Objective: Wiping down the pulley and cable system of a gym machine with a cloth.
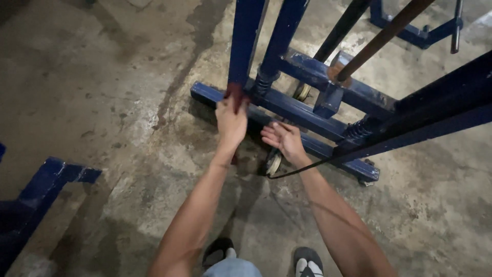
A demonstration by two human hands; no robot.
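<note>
My left hand (230, 120) presses a dark red rag (236, 96) against the foot of a blue upright post (246, 41), fingers closed on the cloth. My right hand (283, 139) hangs palm-up with fingers spread, just in front of the lower blue steel beam (300, 113) of a wheeled frame, holding nothing. A small pale wheel (273, 163) sits under the frame right below that hand. A thin black cable (318, 164) runs across near my right wrist.
The blue frame has coil springs (357, 131), a second wheel (302, 92) and rusty brown rods (382, 38) rising up right. Another blue steel piece (38, 190) lies at the left edge. The concrete floor (102, 92) is stained. My shoes (307, 261) show at the bottom.
</note>
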